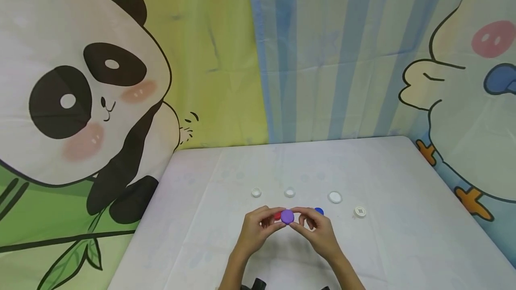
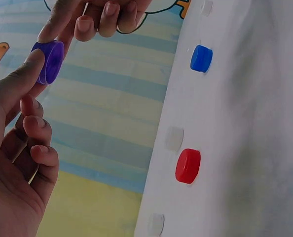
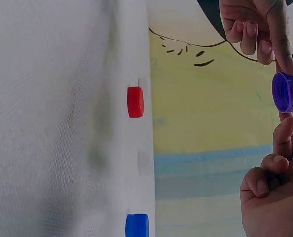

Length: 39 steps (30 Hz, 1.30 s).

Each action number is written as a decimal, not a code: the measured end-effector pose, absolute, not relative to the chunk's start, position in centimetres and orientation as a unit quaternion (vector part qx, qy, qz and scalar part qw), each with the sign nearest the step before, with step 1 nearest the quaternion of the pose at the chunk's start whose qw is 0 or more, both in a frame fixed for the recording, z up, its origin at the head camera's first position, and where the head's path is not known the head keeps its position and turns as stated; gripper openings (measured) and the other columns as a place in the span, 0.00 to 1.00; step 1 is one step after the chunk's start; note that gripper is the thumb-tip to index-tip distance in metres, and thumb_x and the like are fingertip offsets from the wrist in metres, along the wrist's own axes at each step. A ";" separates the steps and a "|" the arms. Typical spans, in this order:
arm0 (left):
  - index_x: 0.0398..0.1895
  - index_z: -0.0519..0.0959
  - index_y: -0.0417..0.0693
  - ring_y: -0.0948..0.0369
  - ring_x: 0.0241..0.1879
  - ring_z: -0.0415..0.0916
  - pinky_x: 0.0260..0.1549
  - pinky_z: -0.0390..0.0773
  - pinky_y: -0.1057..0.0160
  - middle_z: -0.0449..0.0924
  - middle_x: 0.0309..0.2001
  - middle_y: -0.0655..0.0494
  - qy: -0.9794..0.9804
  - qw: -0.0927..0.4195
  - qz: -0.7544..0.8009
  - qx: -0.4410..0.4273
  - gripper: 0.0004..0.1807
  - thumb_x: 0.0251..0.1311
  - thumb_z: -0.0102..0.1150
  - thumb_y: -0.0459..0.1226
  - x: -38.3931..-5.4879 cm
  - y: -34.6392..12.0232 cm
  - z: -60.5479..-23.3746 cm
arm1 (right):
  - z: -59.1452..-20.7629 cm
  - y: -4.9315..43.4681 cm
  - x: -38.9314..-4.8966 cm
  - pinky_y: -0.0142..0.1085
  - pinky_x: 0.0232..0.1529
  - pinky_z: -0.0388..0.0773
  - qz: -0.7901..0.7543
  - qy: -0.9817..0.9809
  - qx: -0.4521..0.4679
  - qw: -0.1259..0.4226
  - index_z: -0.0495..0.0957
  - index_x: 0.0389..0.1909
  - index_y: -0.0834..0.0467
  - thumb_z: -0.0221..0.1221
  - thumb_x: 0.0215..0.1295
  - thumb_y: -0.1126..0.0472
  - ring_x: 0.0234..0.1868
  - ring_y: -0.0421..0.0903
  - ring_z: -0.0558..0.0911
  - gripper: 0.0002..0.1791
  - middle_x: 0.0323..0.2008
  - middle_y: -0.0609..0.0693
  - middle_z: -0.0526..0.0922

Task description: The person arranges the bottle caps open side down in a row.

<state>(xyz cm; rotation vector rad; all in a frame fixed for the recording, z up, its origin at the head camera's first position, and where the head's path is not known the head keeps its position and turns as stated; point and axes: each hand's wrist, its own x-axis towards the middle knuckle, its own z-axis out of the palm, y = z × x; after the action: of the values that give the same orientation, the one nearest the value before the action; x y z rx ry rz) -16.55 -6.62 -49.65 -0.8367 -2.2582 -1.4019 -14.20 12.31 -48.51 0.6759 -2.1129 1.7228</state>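
Note:
A purple bottle cap (image 1: 287, 216) is held up above the white table between both hands. My left hand (image 1: 256, 228) pinches its left side between thumb and index finger. From the other side, the thumb and index finger of my right hand (image 1: 318, 232) pinch it too. In both wrist views the cap's hollow, ridged inside faces the table, and the remaining fingers curl loosely. A red bottle cap (image 2: 188, 166) stands on the table beyond the left hand, partly hidden by it in the head view. Beyond the right hand lies a blue bottle cap (image 1: 319, 211), also partly covered.
Farther back on the white table (image 1: 201, 218) several white round pieces lie in a loose row, including a white ring-like one (image 1: 335, 197) and one with a square centre (image 1: 360, 212). Printed curtains (image 1: 306, 57) with cartoon animals surround the table's back and sides.

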 end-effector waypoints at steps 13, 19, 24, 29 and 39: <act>0.39 0.82 0.48 0.67 0.17 0.63 0.15 0.65 0.73 0.68 0.18 0.60 -0.824 0.170 -0.478 -0.252 0.15 0.44 0.67 0.37 -17.3 -9.4 -49.6 | -51.9 9.3 -17.2 0.22 0.20 0.57 0.538 -0.787 0.231 0.194 0.78 0.42 0.53 0.66 0.48 0.60 0.19 0.44 0.64 0.17 0.20 0.41 0.70; 0.40 0.81 0.54 0.71 0.18 0.62 0.15 0.66 0.73 0.67 0.19 0.64 -0.844 0.176 -0.449 -0.233 0.16 0.44 0.67 0.41 -18.8 -11.6 -51.6 | -53.0 7.6 -19.0 0.24 0.20 0.61 0.496 -0.818 0.235 0.172 0.78 0.42 0.47 0.64 0.51 0.51 0.20 0.39 0.66 0.16 0.20 0.35 0.69; 0.40 0.82 0.54 0.71 0.18 0.62 0.16 0.65 0.72 0.68 0.19 0.66 -0.864 0.169 -0.427 -0.203 0.16 0.43 0.67 0.40 -19.4 -13.6 -52.2 | -53.0 5.9 -20.1 0.26 0.22 0.64 0.450 -0.853 0.232 0.128 0.78 0.43 0.46 0.62 0.52 0.47 0.23 0.40 0.70 0.17 0.20 0.36 0.68; 0.38 0.82 0.56 0.71 0.18 0.62 0.16 0.66 0.72 0.66 0.18 0.67 -0.887 0.159 -0.400 -0.168 0.16 0.40 0.69 0.40 -19.4 -15.0 -53.1 | -53.5 4.3 -20.8 0.25 0.23 0.63 0.393 -0.879 0.246 0.107 0.78 0.43 0.48 0.62 0.52 0.49 0.26 0.44 0.73 0.16 0.19 0.36 0.68; 0.37 0.83 0.52 0.71 0.18 0.62 0.17 0.64 0.72 0.69 0.17 0.63 -0.912 0.137 -0.365 -0.127 0.16 0.40 0.70 0.38 -19.8 -16.1 -54.3 | -54.3 2.3 -22.3 0.25 0.22 0.60 0.282 -0.905 0.284 0.142 0.81 0.36 0.50 0.66 0.46 0.50 0.23 0.34 0.64 0.15 0.16 0.38 0.67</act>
<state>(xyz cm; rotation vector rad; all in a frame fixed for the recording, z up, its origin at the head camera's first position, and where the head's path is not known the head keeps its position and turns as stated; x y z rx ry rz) -19.80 -16.10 -54.25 -0.3669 -2.6392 -1.0564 -22.32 2.33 -54.33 0.8191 -2.6125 0.8151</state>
